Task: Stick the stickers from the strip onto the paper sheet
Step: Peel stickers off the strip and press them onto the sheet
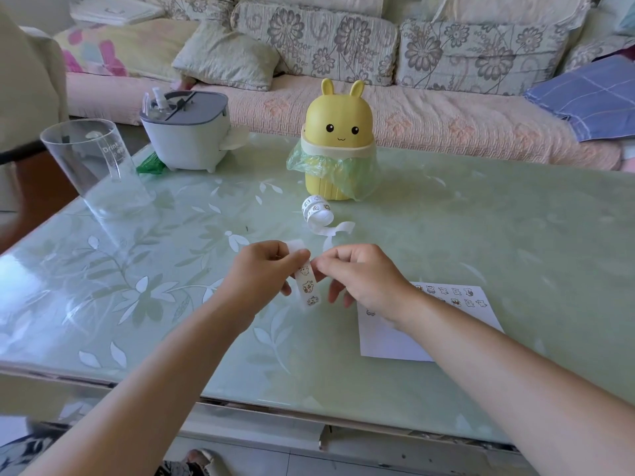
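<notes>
Left grip [264, 273], right grip [357, 276] pinching strip [307, 285]

Before you, itemised:
- Table [481, 235]: pale green glass top, white leaf pattern.
- Bin [338, 115]: yellow, rabbit ears and a drawn face, upright at the table's centre; green liner bag [302, 163] bunched out around its middle.
- Container [187, 139]: grey-and-white, lidded, on short feet, left of the bin, well apart from it.
- Green wrapper [149, 164]: lying just beside the container's left foot.
- Tumbler [92, 159]: clear plastic, upright, far left.
- Sofa [412, 121]: behind the table, pink cover, floral back cushions.
- Pillow [226, 58]: pale, loose on the seat.
- Blue checked cloth [591, 94]: on the sofa to your right.
</notes>
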The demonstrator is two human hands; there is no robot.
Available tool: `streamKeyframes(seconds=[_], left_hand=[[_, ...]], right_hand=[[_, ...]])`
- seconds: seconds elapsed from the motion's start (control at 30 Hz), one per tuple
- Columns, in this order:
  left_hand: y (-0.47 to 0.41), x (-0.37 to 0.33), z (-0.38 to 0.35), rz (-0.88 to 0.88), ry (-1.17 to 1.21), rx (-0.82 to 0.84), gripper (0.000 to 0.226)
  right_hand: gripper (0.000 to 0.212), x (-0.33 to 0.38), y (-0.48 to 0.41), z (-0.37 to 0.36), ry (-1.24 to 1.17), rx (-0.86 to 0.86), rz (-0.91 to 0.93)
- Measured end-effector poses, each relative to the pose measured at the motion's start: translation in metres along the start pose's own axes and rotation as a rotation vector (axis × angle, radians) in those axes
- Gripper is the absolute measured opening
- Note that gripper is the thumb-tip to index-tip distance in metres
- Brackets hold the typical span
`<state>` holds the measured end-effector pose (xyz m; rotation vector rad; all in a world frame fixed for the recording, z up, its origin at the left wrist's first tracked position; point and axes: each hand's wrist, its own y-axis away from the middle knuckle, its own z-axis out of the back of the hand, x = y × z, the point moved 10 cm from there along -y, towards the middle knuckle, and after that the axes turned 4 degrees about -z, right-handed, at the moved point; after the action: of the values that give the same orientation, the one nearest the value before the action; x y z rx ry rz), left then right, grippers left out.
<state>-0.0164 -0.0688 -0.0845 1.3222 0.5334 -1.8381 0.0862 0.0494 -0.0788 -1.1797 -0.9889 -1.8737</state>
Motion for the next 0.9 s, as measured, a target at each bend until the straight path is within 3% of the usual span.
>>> streamKeyframes(seconds=[0.13, 0.27, 0.47, 0.73, 0.9], left_hand=[[0.002, -0.001, 0.000, -0.007, 0.001, -0.002, 0.037], [0.004, -0.002, -0.001, 0.002, 0.013, 0.003, 0.036], [0.008, -0.001, -0.012, 0.090, 0.130, 0.106, 0.027], [0.011, -0.005, -0.012, 0.090, 0.146, 0.086, 0.019], [0.012, -0.004, -0.015, 0.107, 0.164, 0.095, 0.019]], right_hand=[[0.003, 0.001, 0.001, 0.002, -0.021, -0.007, 0.007], [0.015, -0.001, 0.001, 0.002, -0.059, -0.011, 0.000], [0.014, 0.006, -0.001, 0.010, -0.057, -0.071, 0.071], [0.034, 0.027, 0.007, 0.019, 0.284, -0.223, 0.338], [0.019, 0.032, 0.014, 0.022, 0.446, -0.335, 0.421]])
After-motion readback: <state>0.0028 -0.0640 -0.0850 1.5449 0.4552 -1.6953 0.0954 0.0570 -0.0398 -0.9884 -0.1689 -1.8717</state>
